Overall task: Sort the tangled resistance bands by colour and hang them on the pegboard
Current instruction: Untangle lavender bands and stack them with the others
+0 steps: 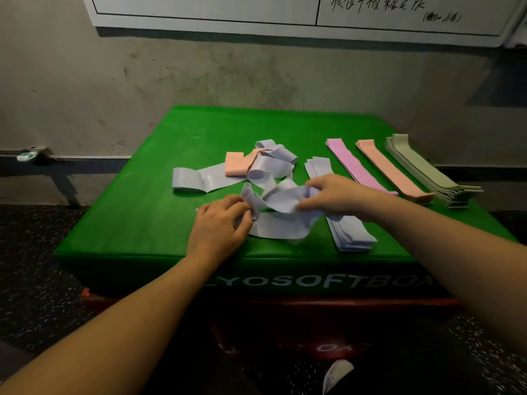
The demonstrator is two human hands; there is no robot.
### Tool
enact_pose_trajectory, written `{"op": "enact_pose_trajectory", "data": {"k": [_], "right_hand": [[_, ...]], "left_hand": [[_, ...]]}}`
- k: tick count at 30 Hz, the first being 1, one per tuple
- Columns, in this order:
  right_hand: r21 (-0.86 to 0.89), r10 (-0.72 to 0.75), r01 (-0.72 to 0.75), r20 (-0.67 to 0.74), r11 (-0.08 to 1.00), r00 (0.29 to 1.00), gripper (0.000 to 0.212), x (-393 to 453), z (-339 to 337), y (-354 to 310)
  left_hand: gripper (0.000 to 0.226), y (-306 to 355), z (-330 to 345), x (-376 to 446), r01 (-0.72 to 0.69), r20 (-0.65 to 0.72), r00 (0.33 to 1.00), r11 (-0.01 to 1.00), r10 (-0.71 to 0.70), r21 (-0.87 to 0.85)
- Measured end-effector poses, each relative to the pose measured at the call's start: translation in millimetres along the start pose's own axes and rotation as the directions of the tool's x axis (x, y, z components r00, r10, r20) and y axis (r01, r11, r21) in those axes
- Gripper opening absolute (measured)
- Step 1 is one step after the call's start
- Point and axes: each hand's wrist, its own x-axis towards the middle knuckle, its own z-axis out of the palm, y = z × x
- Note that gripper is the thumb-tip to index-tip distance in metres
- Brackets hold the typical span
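Observation:
A tangle of pale lilac bands [268, 163] lies in the middle of the green soft box [137, 212], with one peach band [236, 164] caught in it. My left hand [219, 223] and my right hand [333, 195] both pinch one crumpled lilac band [282, 202] just above the box, one at each end. Under my right wrist lies a flat stack of lilac bands [348, 232]. To the right lie sorted rows: pink bands [353, 166], peach bands [390, 172] and a stack of olive-green bands [425, 169].
The box stands against a grey wall, on a red box [313, 315]. A whiteboard [256, 10] with handwriting hangs above. A metal rail [85, 158] runs along the wall at left. Dark speckled floor surrounds the boxes, and a shoe [336, 374] shows below.

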Motion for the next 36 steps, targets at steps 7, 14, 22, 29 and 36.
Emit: {"op": "enact_pose_trajectory", "data": {"k": [7,14,22,29,36], "right_hand": [[0.748,0.068,0.094,-0.183,0.657,0.981,0.009,-9.3,-0.5,-0.2],[0.915,-0.045,0.193,-0.189,0.356,0.981,0.043,-37.0,-12.6,-15.1],[0.911,-0.114,0.168,-0.135,0.377,0.984,0.025,-65.4,-16.0,-17.2],[0.963,-0.159,0.084,-0.044,0.257,0.986,0.018,-95.3,-14.1,-19.8],[0.961,-0.307,0.077,0.008,0.265,0.952,0.005,-138.7,-15.8,-16.6]], "left_hand": [[0.040,1.8,-0.6,1.2,0.039,0.044,0.998,0.999,-0.038,-0.018],[0.043,5.9,-2.3,5.2,0.088,0.139,0.987,0.995,-0.082,-0.036],[0.062,53.2,-22.1,0.2,-0.010,0.068,0.997,0.892,0.045,-0.452],[0.046,108.0,-36.7,-14.9,0.262,0.338,0.940,0.548,0.041,-0.795],[0.006,148.2,-53.0,-45.0,0.571,0.571,0.819,0.187,-0.062,-0.799]]}}
